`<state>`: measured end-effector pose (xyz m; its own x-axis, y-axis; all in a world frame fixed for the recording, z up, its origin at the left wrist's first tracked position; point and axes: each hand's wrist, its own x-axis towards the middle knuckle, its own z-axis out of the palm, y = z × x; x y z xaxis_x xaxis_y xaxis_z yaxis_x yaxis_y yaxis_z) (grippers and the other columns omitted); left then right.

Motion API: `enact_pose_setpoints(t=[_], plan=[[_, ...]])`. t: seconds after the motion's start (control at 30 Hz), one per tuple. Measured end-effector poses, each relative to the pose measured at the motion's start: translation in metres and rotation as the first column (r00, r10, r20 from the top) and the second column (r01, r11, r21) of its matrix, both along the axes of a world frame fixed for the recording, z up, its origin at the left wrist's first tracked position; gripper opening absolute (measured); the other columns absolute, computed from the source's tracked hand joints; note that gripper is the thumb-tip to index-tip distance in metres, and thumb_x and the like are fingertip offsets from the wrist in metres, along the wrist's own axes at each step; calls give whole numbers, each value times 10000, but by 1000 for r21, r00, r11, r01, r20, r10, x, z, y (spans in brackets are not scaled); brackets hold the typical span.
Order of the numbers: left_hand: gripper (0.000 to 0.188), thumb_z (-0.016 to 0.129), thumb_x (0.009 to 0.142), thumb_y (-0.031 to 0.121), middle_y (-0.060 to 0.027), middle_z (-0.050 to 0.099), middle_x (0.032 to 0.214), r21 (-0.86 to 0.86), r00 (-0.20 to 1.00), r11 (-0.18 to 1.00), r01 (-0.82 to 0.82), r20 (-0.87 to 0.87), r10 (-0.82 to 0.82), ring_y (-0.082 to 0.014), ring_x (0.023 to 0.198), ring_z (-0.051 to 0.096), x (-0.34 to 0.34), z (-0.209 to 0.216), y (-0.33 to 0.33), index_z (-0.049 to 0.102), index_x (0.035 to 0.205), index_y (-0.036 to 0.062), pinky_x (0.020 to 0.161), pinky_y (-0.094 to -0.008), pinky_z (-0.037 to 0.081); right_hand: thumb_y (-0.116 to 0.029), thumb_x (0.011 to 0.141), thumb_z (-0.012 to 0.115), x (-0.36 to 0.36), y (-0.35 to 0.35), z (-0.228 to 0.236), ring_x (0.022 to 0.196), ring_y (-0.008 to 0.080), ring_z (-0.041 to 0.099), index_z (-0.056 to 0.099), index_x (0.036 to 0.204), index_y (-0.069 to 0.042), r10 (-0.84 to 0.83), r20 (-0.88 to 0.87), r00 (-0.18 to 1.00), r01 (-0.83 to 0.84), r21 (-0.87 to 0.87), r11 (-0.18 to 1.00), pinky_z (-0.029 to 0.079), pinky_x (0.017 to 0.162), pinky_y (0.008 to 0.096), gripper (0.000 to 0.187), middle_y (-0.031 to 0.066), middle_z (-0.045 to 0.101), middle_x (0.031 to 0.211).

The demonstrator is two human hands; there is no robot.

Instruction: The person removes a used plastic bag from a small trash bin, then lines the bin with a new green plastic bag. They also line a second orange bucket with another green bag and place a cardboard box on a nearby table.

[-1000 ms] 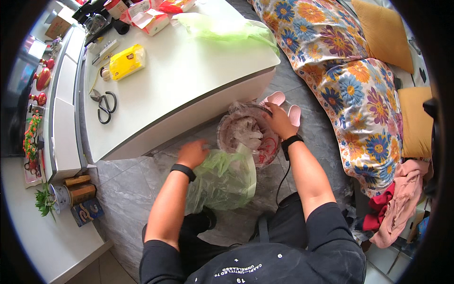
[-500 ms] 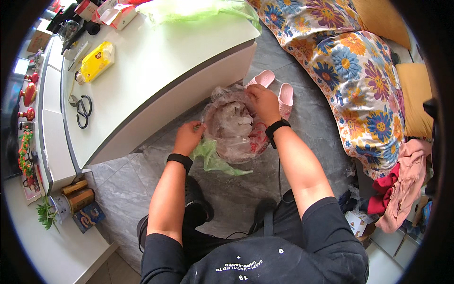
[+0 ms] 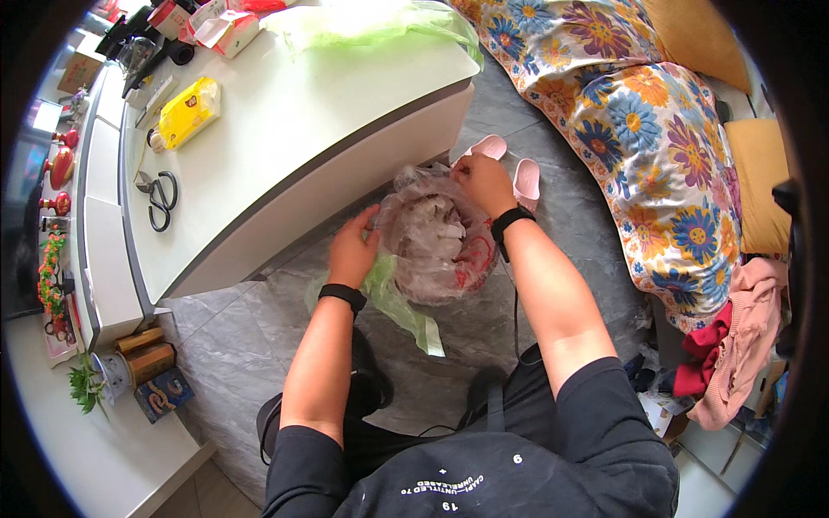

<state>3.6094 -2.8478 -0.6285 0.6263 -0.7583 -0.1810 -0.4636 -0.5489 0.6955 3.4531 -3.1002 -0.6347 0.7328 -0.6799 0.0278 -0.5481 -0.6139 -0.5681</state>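
Observation:
A clear plastic bag (image 3: pixel 414 281) with red print lines a round bin on the floor between my feet and the cabinet. Crumpled white tissue or paper (image 3: pixel 439 226) lies inside it. At the far right of its rim, my right hand (image 3: pixel 485 183) pinches the bag's edge. My left hand (image 3: pixel 352 250) is at the left of the rim with fingers extended and apart; whether it touches the bag I cannot tell. Below that hand, a light green plastic bag (image 3: pixel 404 306) hangs down beside the bin, partly hidden by my wrist.
A white-topped cabinet (image 3: pixel 294 112) carries black scissors (image 3: pixel 161 203), a yellow pack (image 3: pixel 187 112) and another green plastic bag (image 3: pixel 371 26). Pink clogs (image 3: pixel 526 183) stand beyond my right hand. A sofa with a flowered cover (image 3: pixel 639 129) and a heap of clothes (image 3: pixel 738 345) are at right.
My left hand has opened its fingers and shifted slightly right along the rim. The green bag beside the bin now hangs lower and spreads behind my left wrist. My right hand stays at the rim.

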Motion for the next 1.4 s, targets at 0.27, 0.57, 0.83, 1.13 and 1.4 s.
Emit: enact_pose_setpoints(t=[0.27, 0.57, 0.83, 1.13, 1.4], plan=[[566, 670, 872, 169, -119, 691, 1046, 68, 999, 997, 40, -17, -39, -337, 956, 658, 2, 4, -7, 525, 1414, 243, 848, -449, 521, -189, 860, 654, -15, 16, 5, 851, 328, 654, 687, 909, -106, 50, 83, 995, -32, -203, 979, 530, 732, 446, 102, 79, 648, 902], [440, 677, 872, 196, -101, 712, 990, 36, 987, 992, 120, 99, -123, -325, 893, 675, 5, 2, -8, 622, 1309, 215, 805, -441, 526, -88, 889, 628, -42, 12, 4, 851, 356, 628, 624, 1001, -26, 51, 257, 965, -93, 153, 984, 507, 755, 421, 128, 174, 643, 953], [187, 665, 869, 181, -104, 691, 937, 36, 945, 978, 203, 254, -206, -356, 889, 659, -3, 6, -18, 641, 1045, 122, 748, -466, 519, -85, 859, 614, -64, 16, 24, 902, 356, 645, 619, 993, -3, 151, 120, 981, -172, 192, 966, 503, 783, 422, 157, 193, 671, 962], [86, 571, 933, 214, -67, 676, 1015, 167, 887, 957, 239, 364, -285, -383, 811, 660, -18, 15, -27, 604, 976, 148, 682, -510, 518, -95, 800, 630, -71, 25, 21, 962, 308, 617, 652, 938, -71, 291, 100, 952, -297, 58, 953, 464, 849, 410, 141, 117, 656, 967], [165, 541, 902, 134, -44, 673, 1111, 189, 861, 929, 320, 350, -368, -375, 839, 677, -29, 24, -36, 630, 1028, 192, 705, -496, 539, -316, 859, 680, -61, 36, 47, 1015, 331, 625, 657, 1085, -129, 325, -104, 940, -304, 174, 937, 401, 955, 462, 294, 128, 694, 976]])
